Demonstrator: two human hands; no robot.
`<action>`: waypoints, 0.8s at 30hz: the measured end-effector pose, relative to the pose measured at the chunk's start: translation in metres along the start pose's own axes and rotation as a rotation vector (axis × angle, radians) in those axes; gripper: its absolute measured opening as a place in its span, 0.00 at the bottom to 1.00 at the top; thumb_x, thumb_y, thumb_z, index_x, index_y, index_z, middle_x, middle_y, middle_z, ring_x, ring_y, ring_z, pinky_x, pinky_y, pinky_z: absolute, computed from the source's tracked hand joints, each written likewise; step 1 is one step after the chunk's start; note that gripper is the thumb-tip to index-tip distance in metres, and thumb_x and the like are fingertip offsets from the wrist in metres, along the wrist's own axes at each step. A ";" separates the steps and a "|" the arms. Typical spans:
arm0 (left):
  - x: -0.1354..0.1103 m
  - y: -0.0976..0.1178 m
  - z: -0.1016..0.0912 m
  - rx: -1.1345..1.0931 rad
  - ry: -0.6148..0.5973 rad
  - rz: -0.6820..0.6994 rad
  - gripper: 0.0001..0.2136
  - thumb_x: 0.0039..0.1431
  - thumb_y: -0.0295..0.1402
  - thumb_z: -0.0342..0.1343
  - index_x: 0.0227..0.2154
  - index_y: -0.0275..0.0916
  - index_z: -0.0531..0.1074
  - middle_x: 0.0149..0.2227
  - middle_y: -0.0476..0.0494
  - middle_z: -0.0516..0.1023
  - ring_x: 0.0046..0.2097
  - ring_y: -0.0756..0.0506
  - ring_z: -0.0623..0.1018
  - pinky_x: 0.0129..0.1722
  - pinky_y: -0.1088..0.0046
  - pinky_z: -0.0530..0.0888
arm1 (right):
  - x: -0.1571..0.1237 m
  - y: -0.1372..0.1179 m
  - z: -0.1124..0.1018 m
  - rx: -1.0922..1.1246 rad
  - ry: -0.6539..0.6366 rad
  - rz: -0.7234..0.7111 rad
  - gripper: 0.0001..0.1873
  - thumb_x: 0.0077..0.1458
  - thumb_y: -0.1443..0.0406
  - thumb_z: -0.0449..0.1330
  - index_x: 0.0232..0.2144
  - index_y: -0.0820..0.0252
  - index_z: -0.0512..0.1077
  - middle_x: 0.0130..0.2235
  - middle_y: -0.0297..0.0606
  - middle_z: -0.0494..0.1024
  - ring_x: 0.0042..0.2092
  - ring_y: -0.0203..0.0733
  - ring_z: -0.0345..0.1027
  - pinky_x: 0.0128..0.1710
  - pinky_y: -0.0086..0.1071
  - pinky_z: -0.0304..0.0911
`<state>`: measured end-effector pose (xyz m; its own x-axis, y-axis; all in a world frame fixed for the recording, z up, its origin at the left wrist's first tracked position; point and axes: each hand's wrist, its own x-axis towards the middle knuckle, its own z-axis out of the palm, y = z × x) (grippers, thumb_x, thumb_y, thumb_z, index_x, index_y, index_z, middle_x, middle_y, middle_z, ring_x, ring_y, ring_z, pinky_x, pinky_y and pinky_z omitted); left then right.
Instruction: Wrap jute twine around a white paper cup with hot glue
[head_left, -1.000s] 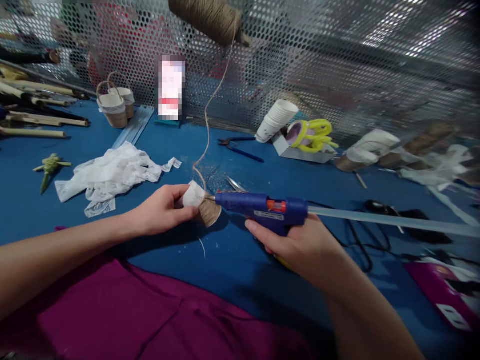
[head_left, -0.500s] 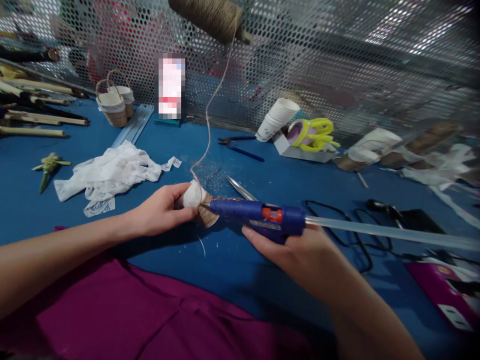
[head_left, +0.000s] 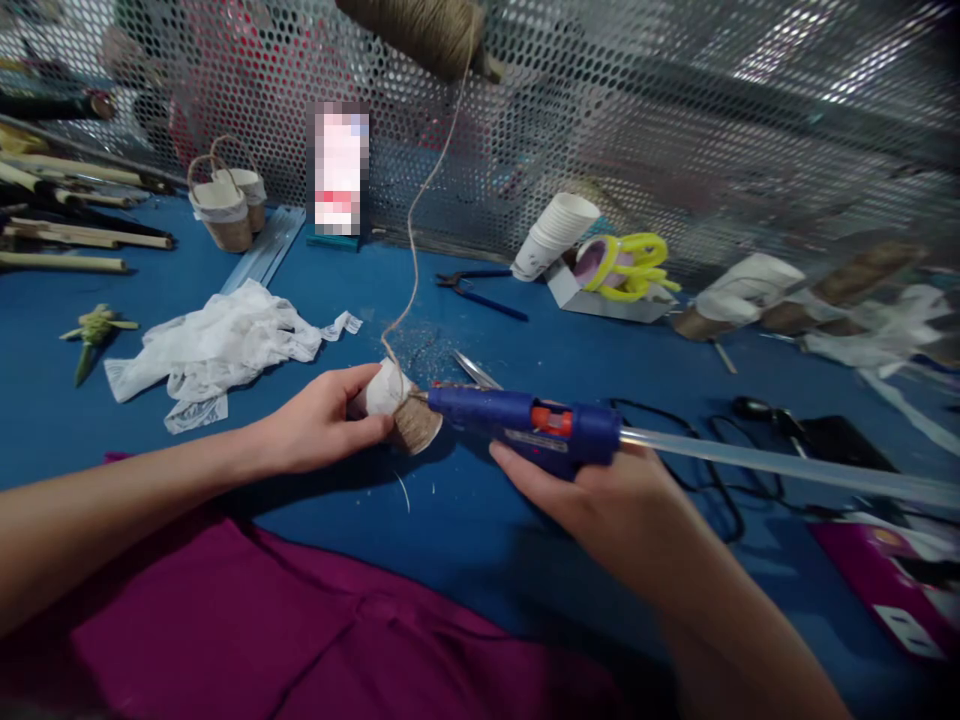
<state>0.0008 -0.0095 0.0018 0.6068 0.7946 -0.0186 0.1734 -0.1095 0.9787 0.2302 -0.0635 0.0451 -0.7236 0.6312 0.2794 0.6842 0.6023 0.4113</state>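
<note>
Drawn back a little to the right and up since half a second ago, the glue gun [head_left: 517, 420] has its nozzle right at the cup [head_left: 416, 425], which I see tilted over the table [head_left: 465, 560], twine [head_left: 387, 332] against its white band. My left hand [head_left: 330, 420] pinches the cup's white end; my right hand [head_left: 600, 490] grips the gun's handle. Scissors [head_left: 476, 370] lie just beyond, lace [head_left: 217, 340] to the left.

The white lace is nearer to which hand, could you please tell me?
Left: the left hand is just right of the white lace; the right hand, gripping the glue gun, is much farther right.
</note>
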 end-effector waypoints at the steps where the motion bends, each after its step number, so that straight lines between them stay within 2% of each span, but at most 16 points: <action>1: 0.000 0.000 0.000 -0.006 -0.003 -0.002 0.13 0.51 0.29 0.51 0.40 0.31 0.67 0.35 0.43 0.73 0.34 0.49 0.71 0.34 0.74 0.68 | 0.000 -0.001 0.000 0.029 0.014 -0.004 0.22 0.51 0.75 0.45 0.30 0.53 0.77 0.20 0.36 0.75 0.21 0.38 0.67 0.21 0.29 0.61; 4: 0.000 0.002 0.001 -0.006 0.003 -0.008 0.14 0.50 0.28 0.51 0.41 0.30 0.67 0.35 0.43 0.73 0.34 0.49 0.71 0.33 0.74 0.68 | 0.000 -0.003 0.001 0.121 0.064 -0.027 0.22 0.55 0.73 0.43 0.31 0.53 0.76 0.21 0.35 0.75 0.23 0.37 0.69 0.24 0.29 0.64; 9: 0.000 0.003 0.001 -0.002 0.008 -0.016 0.14 0.50 0.28 0.51 0.40 0.31 0.67 0.34 0.43 0.74 0.32 0.49 0.71 0.32 0.75 0.68 | 0.000 -0.002 0.002 0.001 0.079 -0.083 0.24 0.53 0.76 0.41 0.30 0.56 0.77 0.19 0.37 0.74 0.19 0.39 0.67 0.19 0.30 0.61; 12: 0.000 0.003 0.001 -0.010 0.005 -0.008 0.14 0.49 0.28 0.51 0.40 0.31 0.67 0.35 0.43 0.74 0.34 0.49 0.72 0.33 0.74 0.69 | 0.001 -0.004 0.001 0.092 0.076 -0.053 0.22 0.55 0.74 0.43 0.28 0.58 0.76 0.23 0.38 0.76 0.25 0.39 0.71 0.25 0.30 0.65; 14: 0.000 0.003 0.001 0.001 0.014 -0.006 0.13 0.50 0.28 0.51 0.40 0.31 0.67 0.35 0.42 0.74 0.34 0.49 0.72 0.34 0.74 0.69 | 0.001 -0.005 0.000 0.073 0.083 -0.049 0.22 0.54 0.75 0.43 0.29 0.58 0.76 0.23 0.38 0.77 0.26 0.40 0.71 0.26 0.31 0.65; 17: 0.000 0.003 0.001 0.011 0.020 -0.006 0.13 0.50 0.29 0.52 0.40 0.31 0.67 0.35 0.42 0.74 0.34 0.49 0.72 0.33 0.73 0.69 | 0.002 -0.005 -0.001 -0.021 0.086 -0.074 0.25 0.52 0.78 0.41 0.30 0.57 0.76 0.19 0.38 0.74 0.22 0.42 0.70 0.22 0.32 0.63; 22: 0.000 0.003 0.001 0.000 0.016 -0.003 0.13 0.50 0.29 0.52 0.40 0.31 0.67 0.35 0.42 0.74 0.34 0.49 0.72 0.33 0.74 0.70 | 0.002 -0.007 -0.001 0.156 0.029 0.052 0.19 0.56 0.72 0.46 0.27 0.57 0.75 0.26 0.36 0.77 0.29 0.38 0.71 0.29 0.29 0.65; 24: 0.000 0.002 0.001 0.015 0.013 0.002 0.13 0.50 0.28 0.51 0.40 0.31 0.67 0.35 0.42 0.74 0.34 0.49 0.72 0.33 0.75 0.69 | 0.000 -0.006 0.000 0.145 -0.033 0.069 0.19 0.54 0.74 0.46 0.29 0.55 0.76 0.23 0.36 0.76 0.26 0.39 0.70 0.27 0.30 0.65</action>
<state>0.0021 -0.0105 0.0040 0.5969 0.8022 -0.0142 0.1840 -0.1197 0.9756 0.2258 -0.0673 0.0426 -0.6730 0.6874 0.2731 0.7396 0.6201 0.2617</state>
